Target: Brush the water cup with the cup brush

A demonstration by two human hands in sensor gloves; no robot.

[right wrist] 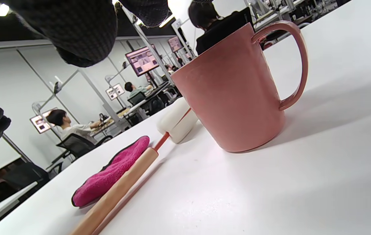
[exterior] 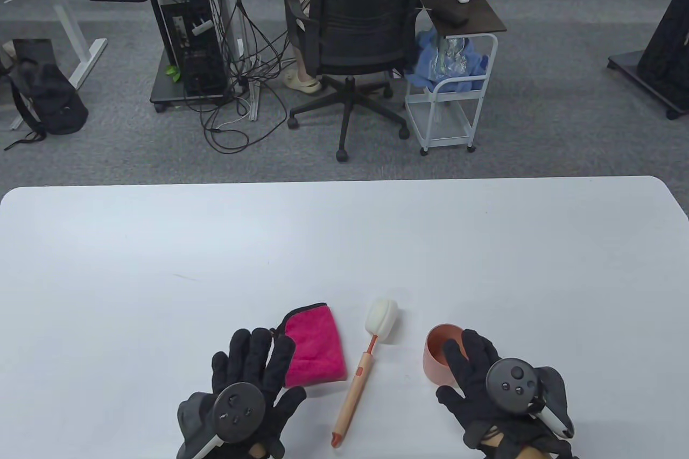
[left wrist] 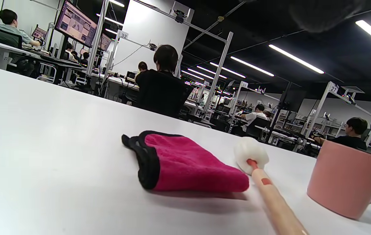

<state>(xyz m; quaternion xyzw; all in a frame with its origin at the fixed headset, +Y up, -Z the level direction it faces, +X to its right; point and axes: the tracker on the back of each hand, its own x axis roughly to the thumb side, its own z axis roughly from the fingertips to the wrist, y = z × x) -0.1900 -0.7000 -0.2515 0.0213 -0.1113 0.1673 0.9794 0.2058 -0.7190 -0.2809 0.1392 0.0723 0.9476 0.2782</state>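
Right hand [exterior: 484,378] fingers spread, empty, above water cup [right wrist: 234,94] — handle visible only by wrist view.

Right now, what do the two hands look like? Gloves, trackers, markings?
Both the left hand and the right hand wear black knit-textured gloves covering all the fingers. A round dark-grey tracker with small buttons sits on the back of each, with a white section at its lower end. No loose cables show. Bare skin shows at the wrists, no sleeves.

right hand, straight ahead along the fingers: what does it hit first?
The pink cup. The right hand points up-left at it in the table view, fingertips over its near rim; contact unclear.
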